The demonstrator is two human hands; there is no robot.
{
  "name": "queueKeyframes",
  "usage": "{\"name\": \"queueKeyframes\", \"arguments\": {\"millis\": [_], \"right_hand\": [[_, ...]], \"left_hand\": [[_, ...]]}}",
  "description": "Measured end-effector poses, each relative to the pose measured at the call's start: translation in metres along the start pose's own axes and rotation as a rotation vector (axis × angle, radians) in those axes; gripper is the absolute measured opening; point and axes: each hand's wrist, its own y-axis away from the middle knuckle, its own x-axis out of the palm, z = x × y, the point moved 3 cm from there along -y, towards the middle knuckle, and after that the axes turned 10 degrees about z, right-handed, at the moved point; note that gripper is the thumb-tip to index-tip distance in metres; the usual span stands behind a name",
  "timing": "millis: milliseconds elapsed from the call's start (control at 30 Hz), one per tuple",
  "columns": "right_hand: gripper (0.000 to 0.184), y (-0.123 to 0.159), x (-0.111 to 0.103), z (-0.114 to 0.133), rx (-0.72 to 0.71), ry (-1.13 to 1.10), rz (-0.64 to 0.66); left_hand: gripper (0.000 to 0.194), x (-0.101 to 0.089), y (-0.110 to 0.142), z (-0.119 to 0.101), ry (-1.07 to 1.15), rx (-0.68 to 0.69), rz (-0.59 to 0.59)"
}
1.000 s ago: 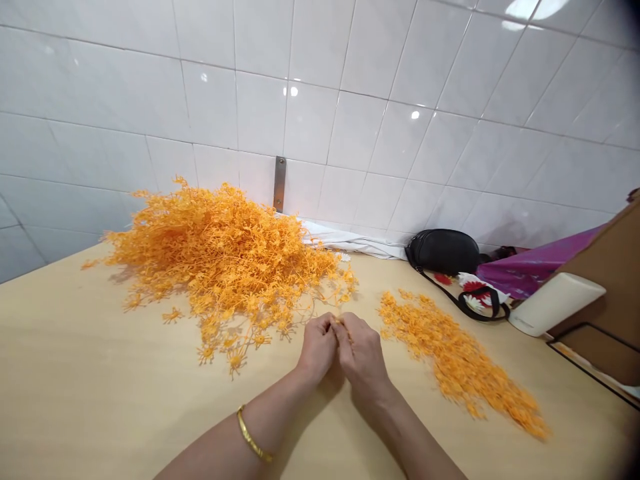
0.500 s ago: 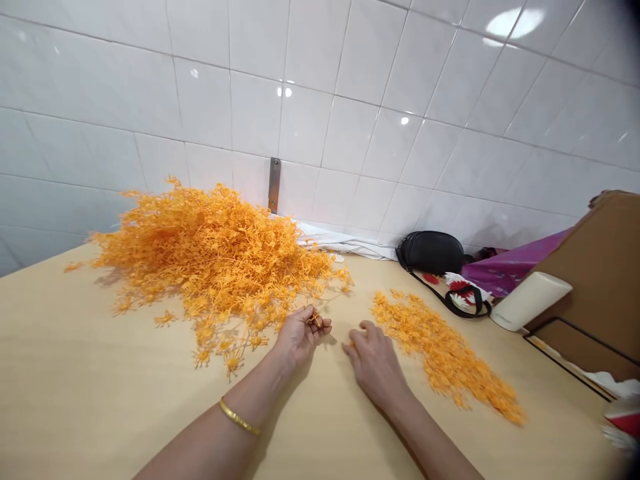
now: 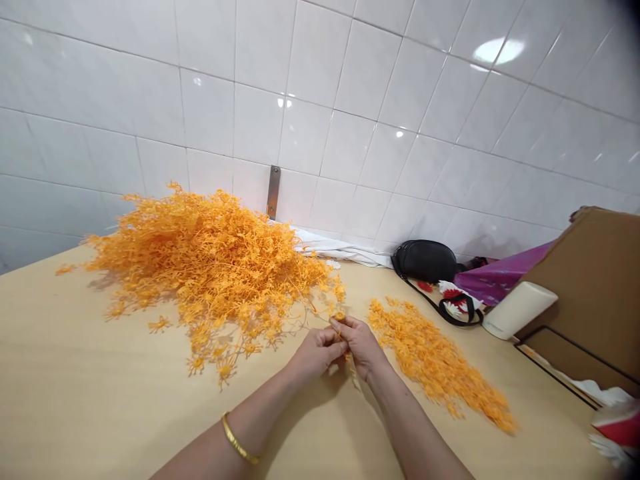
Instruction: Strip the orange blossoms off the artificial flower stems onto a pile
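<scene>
A big heap of orange plastic flower sprigs (image 3: 210, 260) lies on the pale wooden table (image 3: 75, 393) at the left. A smaller pile of loose orange pieces (image 3: 435, 360) stretches to the right. My left hand (image 3: 315, 352), with a gold bangle on its wrist, and my right hand (image 3: 363, 345) meet between the two piles. Both pinch a small orange sprig (image 3: 340, 319) whose tip sticks up above the fingers.
A black bag (image 3: 425, 261) with a strap sits against the white tiled wall, next to purple cloth (image 3: 493, 280) and a white oblong object (image 3: 520, 310). A brown cardboard box (image 3: 595, 287) stands at the right. White cloth (image 3: 335, 248) lies behind the heap.
Half a second ago my hands were apart, each near its own pile. They have come back together on a sprig. The camera has shifted slightly.
</scene>
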Motion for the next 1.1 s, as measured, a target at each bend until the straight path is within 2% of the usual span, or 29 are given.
{"name": "queueKeyframes", "arguments": {"millis": [67,133,233,300,367,433,667,733,867,967,1100], "right_hand": [[0.023,-0.004,-0.006,-0.007,-0.045,-0.035,-0.050],[0.019,-0.005,-0.014,-0.013,-0.086,0.033,-0.106],[0.013,-0.001,-0.020,-0.015,-0.221,0.316,-0.172],[0.013,0.005,-0.014,-0.010,-0.360,0.566,-0.167],[0.016,0.010,-0.004,-0.005,-0.467,0.749,-0.124],[0.019,0.013,0.006,-0.002,-0.530,0.818,-0.095],[0.018,0.017,0.010,-0.001,-0.581,0.769,-0.070],[0.014,0.017,0.008,0.001,-0.576,0.745,-0.077],[0.021,0.015,0.004,0.000,-0.521,0.681,-0.111],[0.017,0.013,0.002,-0.002,-0.503,0.601,-0.128],[0.017,0.009,-0.004,-0.006,-0.442,0.437,-0.148]], "left_hand": [[0.019,-0.002,0.000,-0.002,-0.001,-0.036,-0.015],[0.011,-0.009,0.000,-0.007,0.081,-0.065,-0.140],[0.004,-0.021,-0.001,-0.013,0.256,-0.071,-0.348],[0.007,-0.024,-0.003,-0.015,0.329,-0.053,-0.380],[0.012,-0.024,-0.005,-0.015,0.353,-0.053,-0.362],[0.015,-0.025,-0.005,-0.014,0.361,-0.086,-0.334],[0.016,-0.029,-0.003,-0.012,0.392,-0.112,-0.287],[0.013,-0.029,-0.004,-0.011,0.408,-0.104,-0.239],[0.004,-0.027,-0.003,-0.010,0.439,-0.090,-0.163],[0.002,-0.026,-0.002,-0.011,0.437,-0.110,-0.112],[0.006,-0.025,-0.001,-0.013,0.426,-0.103,-0.132]]}}
